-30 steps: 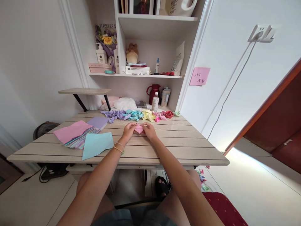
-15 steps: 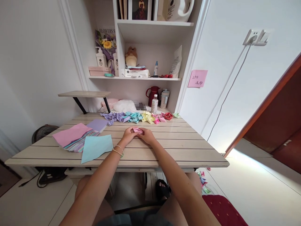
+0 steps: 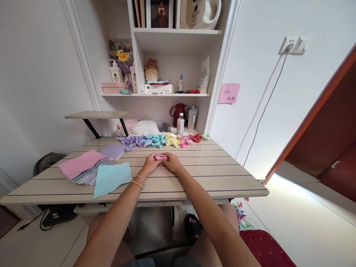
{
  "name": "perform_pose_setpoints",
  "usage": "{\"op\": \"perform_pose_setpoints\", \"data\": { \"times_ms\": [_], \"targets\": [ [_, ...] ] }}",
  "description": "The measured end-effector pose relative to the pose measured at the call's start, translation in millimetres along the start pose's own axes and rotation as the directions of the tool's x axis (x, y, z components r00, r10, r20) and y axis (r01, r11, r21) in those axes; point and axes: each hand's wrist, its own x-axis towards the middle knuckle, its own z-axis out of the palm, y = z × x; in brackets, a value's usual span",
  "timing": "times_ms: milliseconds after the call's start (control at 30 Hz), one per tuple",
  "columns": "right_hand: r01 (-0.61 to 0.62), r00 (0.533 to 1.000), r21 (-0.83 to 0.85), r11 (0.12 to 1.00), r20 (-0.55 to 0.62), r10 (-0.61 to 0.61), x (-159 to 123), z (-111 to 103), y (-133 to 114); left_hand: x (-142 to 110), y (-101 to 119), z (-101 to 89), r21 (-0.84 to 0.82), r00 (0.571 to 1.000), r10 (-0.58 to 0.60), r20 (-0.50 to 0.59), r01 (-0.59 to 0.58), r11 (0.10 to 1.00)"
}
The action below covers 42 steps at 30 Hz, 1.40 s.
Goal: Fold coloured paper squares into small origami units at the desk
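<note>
A small piece of folded pink paper [image 3: 161,157] is held between both hands, just above or on the middle of the wooden table [image 3: 211,181]. My left hand [image 3: 150,163] grips its left end, fingers curled round it. On the other end, my right hand [image 3: 172,161] is closed with thumb and fingers; part of the paper is hidden by the fingers. Behind the hands lies a row of folded paper pieces: purple [image 3: 133,141], blue [image 3: 155,141], yellow [image 3: 173,140], pink [image 3: 184,141], red [image 3: 197,138] and pale green [image 3: 206,137].
Left of my hands lie a light blue sheet [image 3: 111,178], a fanned stack of coloured paper [image 3: 83,165] and purple sheets [image 3: 113,151]. A small raised shelf [image 3: 96,115] stands at the back left. A bottle [image 3: 180,124] and a red jug [image 3: 177,113] stand behind the folded pieces.
The pink paper shows a little more flatly between the fingers, both hands still on it. The whole view has shifted slightly; the other things on the table stay where they were.
</note>
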Motion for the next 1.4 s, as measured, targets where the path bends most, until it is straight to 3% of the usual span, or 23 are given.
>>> {"op": "perform_pose_setpoints", "data": {
  "times_ms": [200,300,867,1400],
  "targets": [
    [-0.069,0.998,0.289,0.955,0.020,0.066,4.2,9.5,11.1,-0.1,0.9,0.4,-0.015,0.999,0.029,0.018,-0.028,0.999],
    [-0.080,0.997,0.347,0.934,0.040,0.070,5.0,12.0,14.2,-0.4,1.1,0.5,0.006,0.999,0.029,0.019,-0.029,1.000],
    [-0.040,0.999,-0.053,0.998,-0.003,0.040,-1.5,-2.4,-6.1,-4.0,5.9,0.0,0.113,0.997,0.063,0.033,-0.067,0.991],
    [-0.022,1.000,-0.056,0.998,-0.007,0.022,-1.9,-1.5,-7.7,-0.4,7.3,1.0,0.095,0.999,0.024,0.032,-0.027,0.995]
  ]
}}
